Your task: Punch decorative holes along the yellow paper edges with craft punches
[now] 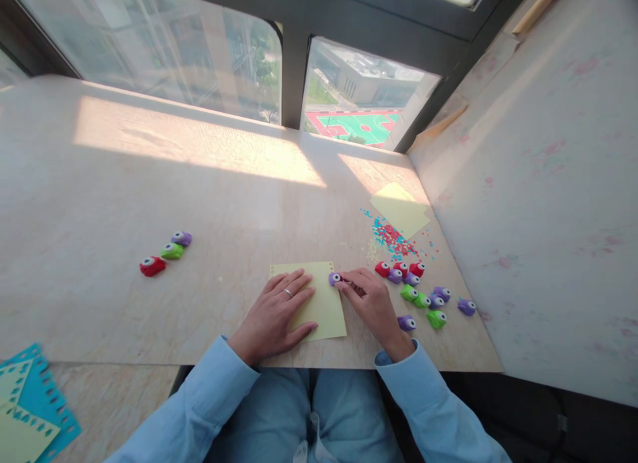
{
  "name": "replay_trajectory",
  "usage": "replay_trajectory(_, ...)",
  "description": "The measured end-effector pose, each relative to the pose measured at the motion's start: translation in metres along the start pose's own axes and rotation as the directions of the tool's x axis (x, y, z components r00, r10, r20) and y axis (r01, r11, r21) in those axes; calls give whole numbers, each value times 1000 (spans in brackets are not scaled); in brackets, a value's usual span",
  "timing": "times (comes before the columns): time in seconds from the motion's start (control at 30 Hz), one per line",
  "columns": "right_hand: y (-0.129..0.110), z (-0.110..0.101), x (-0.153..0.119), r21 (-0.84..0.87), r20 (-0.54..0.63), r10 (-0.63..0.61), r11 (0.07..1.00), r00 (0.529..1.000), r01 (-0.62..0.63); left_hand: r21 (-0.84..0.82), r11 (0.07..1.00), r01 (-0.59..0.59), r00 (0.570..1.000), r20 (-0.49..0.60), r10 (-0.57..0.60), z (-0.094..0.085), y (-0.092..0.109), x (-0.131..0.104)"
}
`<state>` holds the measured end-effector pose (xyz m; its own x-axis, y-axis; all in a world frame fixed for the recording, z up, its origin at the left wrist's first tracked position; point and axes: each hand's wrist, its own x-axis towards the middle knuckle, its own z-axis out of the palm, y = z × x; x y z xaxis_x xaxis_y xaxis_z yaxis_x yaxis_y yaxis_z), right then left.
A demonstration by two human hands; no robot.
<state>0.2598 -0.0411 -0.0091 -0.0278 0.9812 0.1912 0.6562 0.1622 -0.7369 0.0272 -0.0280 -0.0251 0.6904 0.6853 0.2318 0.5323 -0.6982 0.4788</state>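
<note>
A pale yellow sheet of paper (pixel 326 310) lies on the table in front of me, with small punched holes near its top corners. My left hand (pixel 279 311) rests flat on the sheet's left part, fingers stretched out, a ring on one finger. At the sheet's right edge, near the top corner, sits a small purple craft punch (pixel 334 278). The fingers of my right hand (pixel 369 302) are closed on the punch's right end. The paper edge inside the punch is hidden.
Several red, purple and green punches (pixel 423 300) stand to the right. Behind them lie red and blue paper bits (pixel 393 240) and yellow sheets (pixel 399 207). Three punches (pixel 172 251) sit at left. Punched blue and yellow sheets (pixel 60 416) lie lower left. A wall (pixel 538 217) bounds the right side.
</note>
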Motion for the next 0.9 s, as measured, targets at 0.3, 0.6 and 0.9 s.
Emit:
replay_trajectory(0.3, 7, -6, 2, 176, -15, 232, 958, 973, -226, 34, 999, 1, 1000, 11, -1, -1, 1, 0)
replay_trajectory(0.6, 0, -7, 20, 189, 135, 329, 917, 934, -351, 49, 999, 5, 1000, 19, -6, 0, 2, 0)
replay_trajectory(0.9, -3, -5, 19, 207, 123, 369, 899, 921, -387, 40, 999, 3, 1000, 12, -4, 1, 1, -1)
